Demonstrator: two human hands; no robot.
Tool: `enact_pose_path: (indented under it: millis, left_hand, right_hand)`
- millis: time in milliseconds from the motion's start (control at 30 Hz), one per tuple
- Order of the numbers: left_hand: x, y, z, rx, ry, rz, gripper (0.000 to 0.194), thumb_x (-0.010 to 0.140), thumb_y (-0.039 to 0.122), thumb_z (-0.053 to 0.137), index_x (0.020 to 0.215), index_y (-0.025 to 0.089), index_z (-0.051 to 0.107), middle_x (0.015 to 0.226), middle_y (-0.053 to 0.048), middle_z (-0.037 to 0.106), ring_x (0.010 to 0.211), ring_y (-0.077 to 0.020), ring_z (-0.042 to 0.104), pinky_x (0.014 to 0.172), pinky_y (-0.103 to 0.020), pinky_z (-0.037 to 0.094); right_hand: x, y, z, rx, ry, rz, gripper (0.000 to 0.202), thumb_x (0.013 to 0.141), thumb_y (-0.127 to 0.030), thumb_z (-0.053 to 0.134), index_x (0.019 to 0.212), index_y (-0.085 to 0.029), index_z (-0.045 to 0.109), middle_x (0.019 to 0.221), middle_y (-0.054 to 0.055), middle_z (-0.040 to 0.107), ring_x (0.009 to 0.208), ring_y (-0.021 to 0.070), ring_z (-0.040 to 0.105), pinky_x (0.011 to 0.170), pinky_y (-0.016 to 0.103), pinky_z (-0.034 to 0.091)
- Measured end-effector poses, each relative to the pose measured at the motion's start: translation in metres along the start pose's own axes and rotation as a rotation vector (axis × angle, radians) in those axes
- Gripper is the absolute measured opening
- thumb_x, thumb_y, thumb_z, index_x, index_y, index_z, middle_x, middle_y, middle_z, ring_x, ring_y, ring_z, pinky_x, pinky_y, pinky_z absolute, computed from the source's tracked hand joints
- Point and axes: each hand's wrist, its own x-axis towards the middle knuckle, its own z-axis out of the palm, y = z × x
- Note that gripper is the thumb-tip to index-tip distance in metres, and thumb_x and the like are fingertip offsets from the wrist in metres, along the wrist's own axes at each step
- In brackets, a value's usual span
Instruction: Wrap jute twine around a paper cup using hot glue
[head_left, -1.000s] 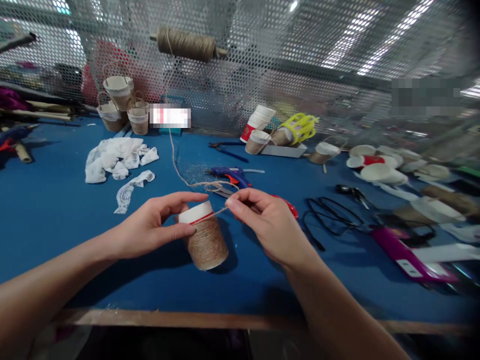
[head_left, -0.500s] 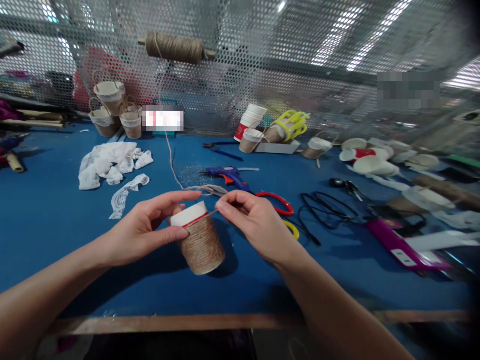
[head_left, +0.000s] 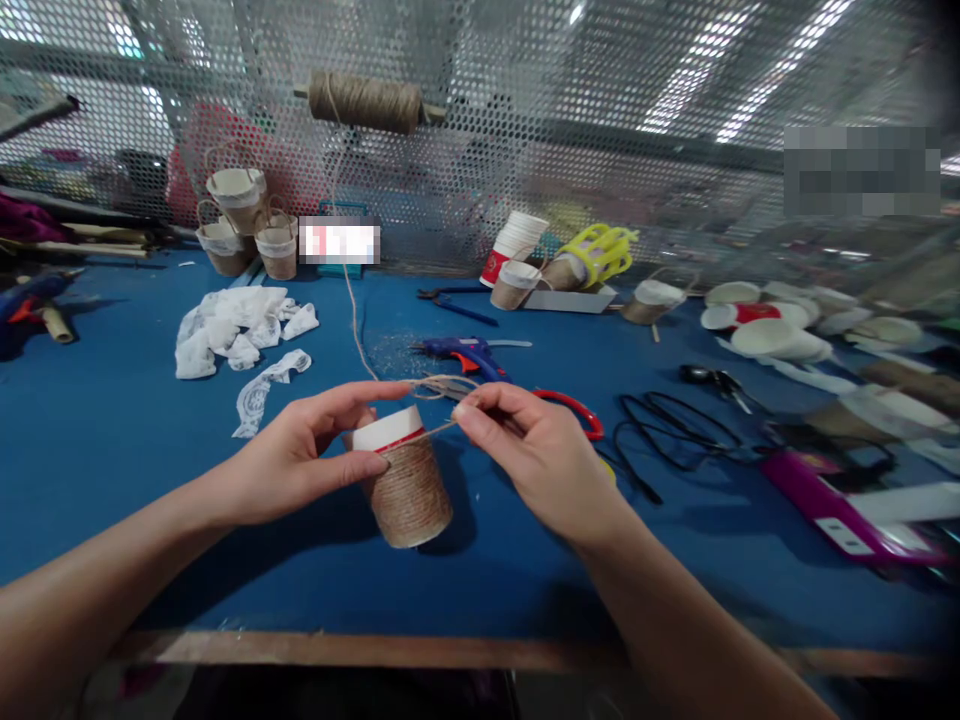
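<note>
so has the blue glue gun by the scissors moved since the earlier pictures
No: against the pliers lying beyond it, the glue gun keeps the same place, though the view shifts.

Cup (head_left: pixel 409 482): near side, just left of centre, rim tilted left. Body wrapped in close brown rows nearly to the top; white band and thin red stripe bare. Twine (head_left: pixel 351 300): thin, straight off the wrap to the right; loose loop farther back, strand leading far left.

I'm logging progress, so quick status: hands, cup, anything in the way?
Left hand gripping twine-wrapped cup, tilted, top unwrapped. Right hand pinching twine. Scissors and glue gun just beyond, neither blocking the cup.
</note>
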Motion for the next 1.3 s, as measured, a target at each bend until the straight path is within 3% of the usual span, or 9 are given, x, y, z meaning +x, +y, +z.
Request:
enact_pose_path:
  millis: [500, 733, 867, 1100, 1300]
  left_hand:
    - [-0.003, 0.003, 0.000, -0.019, -0.001, 0.039, 0.044, 0.081, 0.017, 0.058, 0.122, 0.029, 0.047, 0.100, -0.001, 0.062, 0.090, -0.0124, 0.058, 0.079, -0.020, 0.047]
    - [-0.004, 0.005, 0.000, -0.034, 0.011, 0.032, 0.045, 0.079, 0.017, 0.060, 0.123, 0.023, 0.048, 0.097, -0.005, 0.065, 0.087, -0.0167, 0.061, 0.074, -0.024, 0.050]
    - [-0.006, 0.006, 0.000, -0.049, 0.012, 0.059, 0.045, 0.078, 0.015, 0.061, 0.121, 0.025, 0.050, 0.102, -0.005, 0.065, 0.090, -0.0170, 0.061, 0.074, -0.023, 0.051]
    - [-0.008, 0.000, -0.004, 0.052, 0.023, 0.098, 0.046, 0.079, 0.015, 0.061, 0.120, 0.031, 0.050, 0.101, -0.001, 0.063, 0.085, -0.0119, 0.058, 0.075, -0.018, 0.048]
    - [-0.007, -0.002, 0.000, 0.170, 0.007, 0.139, 0.046, 0.080, 0.015, 0.058, 0.123, 0.028, 0.047, 0.109, -0.003, 0.062, 0.093, -0.0143, 0.058, 0.082, -0.023, 0.046]
  right_hand:
    - [0.002, 0.002, 0.004, -0.018, -0.037, 0.034, 0.016, 0.079, -0.031, 0.054, 0.071, -0.018, 0.054, 0.065, -0.002, 0.051, 0.059, 0.0103, 0.044, 0.056, 0.024, 0.040]
    - [0.002, 0.005, 0.008, -0.005, -0.095, 0.059, 0.014, 0.080, -0.030, 0.052, 0.072, -0.018, 0.052, 0.066, -0.002, 0.051, 0.059, 0.0105, 0.046, 0.056, 0.025, 0.040]
    - [0.000, 0.005, 0.010, 0.034, -0.111, 0.079, 0.016, 0.082, -0.031, 0.049, 0.073, -0.019, 0.049, 0.066, -0.002, 0.050, 0.060, 0.0108, 0.046, 0.057, 0.026, 0.040]
    - [-0.006, 0.006, 0.020, 0.164, -0.101, 0.182, 0.019, 0.086, -0.037, 0.041, 0.077, -0.021, 0.041, 0.069, -0.003, 0.045, 0.063, 0.0106, 0.043, 0.059, 0.026, 0.040]
    - [-0.011, 0.009, 0.031, 0.147, -0.063, 0.191, 0.020, 0.088, -0.035, 0.035, 0.074, -0.021, 0.038, 0.067, -0.003, 0.040, 0.061, 0.0114, 0.037, 0.057, 0.026, 0.033]
